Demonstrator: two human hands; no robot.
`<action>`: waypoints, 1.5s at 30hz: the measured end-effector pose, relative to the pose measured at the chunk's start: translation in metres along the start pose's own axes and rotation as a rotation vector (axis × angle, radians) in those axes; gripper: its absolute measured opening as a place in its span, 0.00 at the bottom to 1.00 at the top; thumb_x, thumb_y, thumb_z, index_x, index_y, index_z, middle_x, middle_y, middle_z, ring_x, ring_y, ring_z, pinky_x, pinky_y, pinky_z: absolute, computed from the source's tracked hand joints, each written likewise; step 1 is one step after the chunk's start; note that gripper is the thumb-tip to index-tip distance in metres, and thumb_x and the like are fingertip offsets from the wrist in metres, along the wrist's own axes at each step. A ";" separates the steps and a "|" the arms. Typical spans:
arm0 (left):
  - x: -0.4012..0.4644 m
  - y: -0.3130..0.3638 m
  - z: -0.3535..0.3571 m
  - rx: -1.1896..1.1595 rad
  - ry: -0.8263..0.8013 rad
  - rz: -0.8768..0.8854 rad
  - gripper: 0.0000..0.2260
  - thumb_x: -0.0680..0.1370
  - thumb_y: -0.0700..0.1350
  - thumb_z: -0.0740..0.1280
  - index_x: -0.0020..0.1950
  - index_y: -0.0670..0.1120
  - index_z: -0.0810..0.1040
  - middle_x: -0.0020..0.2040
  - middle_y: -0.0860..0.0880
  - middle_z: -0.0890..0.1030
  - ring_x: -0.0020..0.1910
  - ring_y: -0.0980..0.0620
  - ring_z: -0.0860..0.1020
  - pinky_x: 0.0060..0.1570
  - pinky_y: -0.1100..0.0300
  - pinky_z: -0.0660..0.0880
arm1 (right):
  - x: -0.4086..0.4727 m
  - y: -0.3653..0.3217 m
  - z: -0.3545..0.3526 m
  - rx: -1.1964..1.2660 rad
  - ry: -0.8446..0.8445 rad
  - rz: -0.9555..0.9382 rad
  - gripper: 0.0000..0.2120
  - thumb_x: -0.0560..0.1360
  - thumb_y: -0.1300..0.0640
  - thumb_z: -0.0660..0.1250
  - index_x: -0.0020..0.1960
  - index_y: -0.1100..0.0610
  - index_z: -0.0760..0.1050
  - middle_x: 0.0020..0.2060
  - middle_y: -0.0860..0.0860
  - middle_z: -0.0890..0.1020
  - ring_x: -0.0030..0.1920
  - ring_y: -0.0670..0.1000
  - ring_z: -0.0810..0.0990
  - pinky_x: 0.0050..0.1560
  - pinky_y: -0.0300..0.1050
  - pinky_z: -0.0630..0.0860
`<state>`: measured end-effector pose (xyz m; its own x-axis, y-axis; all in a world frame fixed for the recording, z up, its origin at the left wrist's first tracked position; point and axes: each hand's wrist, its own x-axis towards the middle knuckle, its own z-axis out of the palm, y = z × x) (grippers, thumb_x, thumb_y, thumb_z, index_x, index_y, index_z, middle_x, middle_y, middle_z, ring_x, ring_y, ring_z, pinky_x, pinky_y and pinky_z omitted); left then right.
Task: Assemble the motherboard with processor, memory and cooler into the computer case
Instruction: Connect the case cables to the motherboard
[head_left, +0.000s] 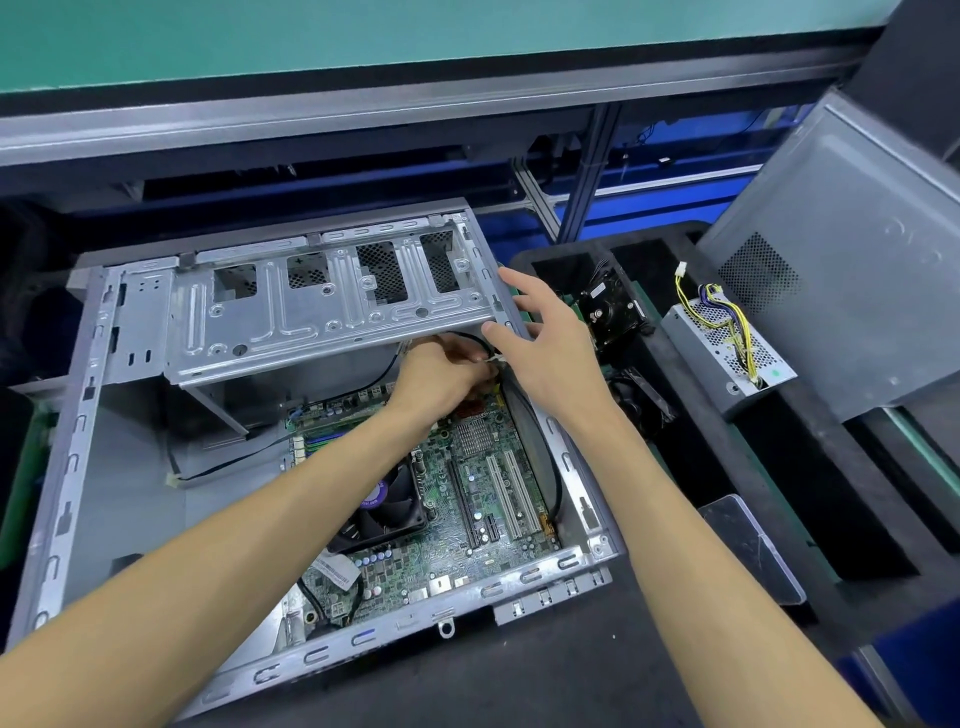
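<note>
The grey metal computer case (78, 447) lies open on the bench. Inside it sits the green motherboard (467, 525) with a black cooler fan (389, 504) and white expansion slots. My left hand (441, 376) reaches deep into the case under the drive cage (322, 306), its fingers curled around a small white cable connector (493, 360) on a black cable (550, 467). My right hand (545, 343) hovers beside it at the case's right wall, fingers spread and relaxed, thumb close to the connector. The connector's end is partly hidden by my fingers.
A black foam tray (727, 467) to the right holds a hard drive (613, 312) and a grey power supply (727, 353) with yellow and black wires. A grey case side panel (852, 260) leans at far right. A loose black cable lies on the case floor.
</note>
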<state>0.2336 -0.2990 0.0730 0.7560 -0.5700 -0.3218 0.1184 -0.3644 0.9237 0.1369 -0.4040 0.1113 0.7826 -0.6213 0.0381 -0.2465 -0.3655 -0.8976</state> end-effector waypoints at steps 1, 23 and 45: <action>0.000 0.000 0.002 0.024 0.000 -0.012 0.06 0.74 0.39 0.73 0.48 0.40 0.78 0.37 0.42 0.85 0.32 0.49 0.82 0.34 0.59 0.80 | 0.000 0.000 0.000 -0.001 0.000 -0.002 0.26 0.77 0.53 0.71 0.73 0.40 0.69 0.51 0.33 0.77 0.54 0.36 0.78 0.46 0.29 0.73; 0.003 0.008 -0.012 -0.407 -0.270 -0.477 0.04 0.80 0.38 0.68 0.48 0.38 0.80 0.36 0.43 0.85 0.33 0.51 0.85 0.32 0.59 0.81 | 0.000 0.000 0.001 0.003 0.004 -0.012 0.26 0.77 0.52 0.72 0.72 0.39 0.70 0.55 0.37 0.79 0.55 0.40 0.80 0.54 0.37 0.75; -0.074 0.025 -0.118 0.851 -0.312 0.211 0.16 0.73 0.60 0.73 0.58 0.57 0.79 0.48 0.58 0.81 0.46 0.61 0.79 0.45 0.69 0.73 | -0.017 -0.038 0.000 -0.399 0.090 -0.354 0.16 0.80 0.51 0.68 0.66 0.54 0.77 0.58 0.50 0.78 0.62 0.51 0.74 0.60 0.44 0.72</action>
<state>0.2564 -0.1791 0.1450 0.4861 -0.8133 -0.3199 -0.6070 -0.5775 0.5460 0.1332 -0.3793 0.1448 0.8097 -0.4630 0.3607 -0.1886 -0.7872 -0.5871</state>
